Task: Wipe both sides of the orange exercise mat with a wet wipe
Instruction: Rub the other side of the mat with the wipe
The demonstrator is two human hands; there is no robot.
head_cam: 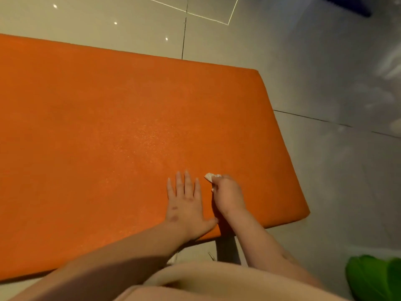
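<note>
Down on the glossy grey tiled floor (325, 83), the thick orange foam exercise mat (108, 127) lies flat. It runs off to the left, out of sight, and its rounded right end lies close to a tile joint.

The person is crouched at the mat's near edge, close to its near right corner, with both bare forearms reaching out over it. The left hand (185, 203) lies palm down on the orange surface. Its fingers (187, 181) are straight and slightly spread, the thumb is stretched toward the other wrist, and it holds nothing.

Just beside it, on the side toward the mat's right end, the right hand (227, 195) is curled into a loose fist around a small crumpled white wet wipe (210, 176). A corner of the wipe pokes out past the knuckles. That hand is down on the mat, though I cannot tell how much of the wipe touches it.

Beige clothing (217, 283) fills the space nearest the person. A bright green, leaf-like object (373, 276) sits on the floor off the near right corner, well apart from the mat. A blurred dark blue shape (347, 5) lies on the floor far beyond the mat's right end.
</note>
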